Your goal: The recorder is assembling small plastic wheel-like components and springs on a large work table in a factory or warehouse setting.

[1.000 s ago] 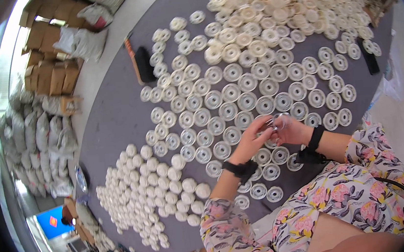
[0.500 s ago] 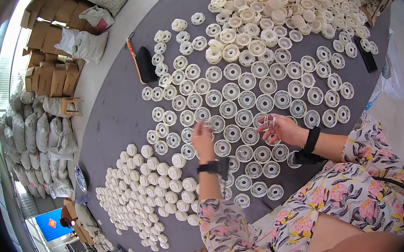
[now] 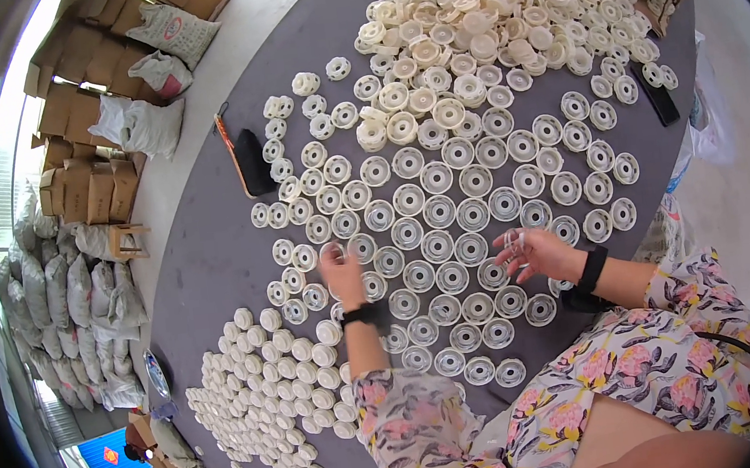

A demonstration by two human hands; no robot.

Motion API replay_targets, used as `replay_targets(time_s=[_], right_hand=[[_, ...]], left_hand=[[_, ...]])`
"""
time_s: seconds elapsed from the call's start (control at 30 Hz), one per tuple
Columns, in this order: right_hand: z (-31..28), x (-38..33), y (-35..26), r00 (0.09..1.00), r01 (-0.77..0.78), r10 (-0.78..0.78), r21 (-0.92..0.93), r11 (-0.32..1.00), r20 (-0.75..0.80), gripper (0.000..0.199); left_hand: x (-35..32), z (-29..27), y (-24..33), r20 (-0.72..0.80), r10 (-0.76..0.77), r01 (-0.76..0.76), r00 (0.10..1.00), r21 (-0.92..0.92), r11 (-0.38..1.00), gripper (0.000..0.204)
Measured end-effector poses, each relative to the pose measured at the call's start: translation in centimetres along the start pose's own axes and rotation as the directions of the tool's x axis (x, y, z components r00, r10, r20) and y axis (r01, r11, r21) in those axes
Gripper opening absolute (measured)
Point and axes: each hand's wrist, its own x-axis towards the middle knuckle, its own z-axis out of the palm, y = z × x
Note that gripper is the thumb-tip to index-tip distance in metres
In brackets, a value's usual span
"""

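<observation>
Workshop: plastic parts (image 3: pixel 443 181) cover table, sacks (image 3: pixel 52 295), cartons (image 3: pixel 96 186).

A large table (image 3: pixel 212 251) with a dark grey top filled the middle of the view; pale concrete floor (image 3: pixel 251 9) ran past its far edge; brown cardboard boxes (image 3: pixel 82 187) stood stacked along the left, with stuffed white sacks (image 3: pixel 140 126) leaning beside them and more grey sacks (image 3: pixel 43 296) piled lower down; a small wooden stool (image 3: pixel 124 240) stood near the boxes; bright daylight came in from the upper left.

Left hand (image 3: pixel 341 274) touches a white ring (image 3: pixel 333 253); right hand (image 3: pixel 537 252) holds a clear ring (image 3: pixel 513 240).
</observation>
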Motion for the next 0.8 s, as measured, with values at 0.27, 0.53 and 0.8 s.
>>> replay_targets(time_s=[0.27, 0.53, 0.8], right_hand=[[3.4, 2.8, 3.4, 0.953, -0.278, 0.269, 0.046, 0.959, 0.141, 0.032], [3.2, -1.5, 1.3, 0.977, -0.168, 0.183, -0.131, 0.977, 0.113, 0.046], [-3.4, -7.2, 0.2, 0.978, 0.077, -0.086, -0.058, 0.995, -0.188, 0.042]], left_hand=[[-13.2, 2.4, 9.2, 0.773, 0.284, -0.079, 0.568, -0.292, 0.953, 0.056], [4.7, -8.2, -4.8, -0.105, 0.07, -0.033, 0.992, 0.322, 0.946, 0.053], [8.7, -7.4, -6.3, -0.177, 0.121, -0.008, 0.977, 0.534, 0.845, 0.059]])
